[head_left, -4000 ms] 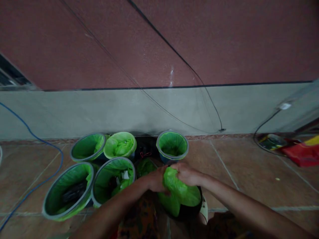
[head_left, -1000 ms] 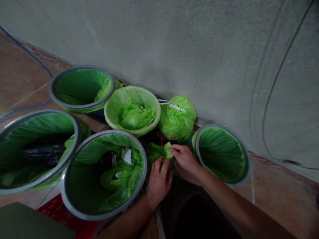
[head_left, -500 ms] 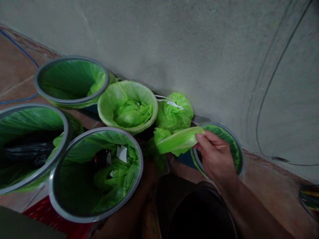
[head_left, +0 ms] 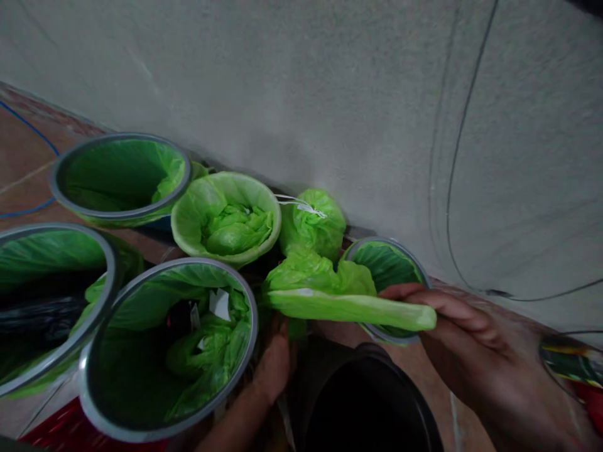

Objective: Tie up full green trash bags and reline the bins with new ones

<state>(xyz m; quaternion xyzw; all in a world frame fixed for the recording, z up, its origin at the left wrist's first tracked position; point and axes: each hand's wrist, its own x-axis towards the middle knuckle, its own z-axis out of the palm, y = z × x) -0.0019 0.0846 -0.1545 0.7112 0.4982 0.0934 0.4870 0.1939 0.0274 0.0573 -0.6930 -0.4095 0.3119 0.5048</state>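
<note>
My right hand [head_left: 471, 339] pinches the folded edge of a bright green plastic bag [head_left: 343, 306], which stretches leftward in a long flat band. Crumpled film bunches up behind that band. Lower down, my left hand [head_left: 273, 367] is curled beneath the bag's left end, beside the rim of a lined bin [head_left: 254, 314]; its fingertips are mostly hidden, so what they hold cannot be made out. Directly below the bag stands a black bin [head_left: 377, 376] with a dark interior. A smaller lined bin [head_left: 400, 251] is partly covered by the bag and my right hand.
Several grey-rimmed bins with green liners stand at left, one [head_left: 120, 138] near the wall [head_left: 330, 94]. A liner-covered bin [head_left: 226, 254] and a tied green bag [head_left: 320, 220] sit along the wall. Something red [head_left: 80, 433] lies lower left. A black cable [head_left: 452, 169] hangs right.
My right hand has moved right and nearer, drawing the bag's edge into a longer band. My left hand now shows more clearly below it. The view has shifted, moving the bins slightly left and down.
</note>
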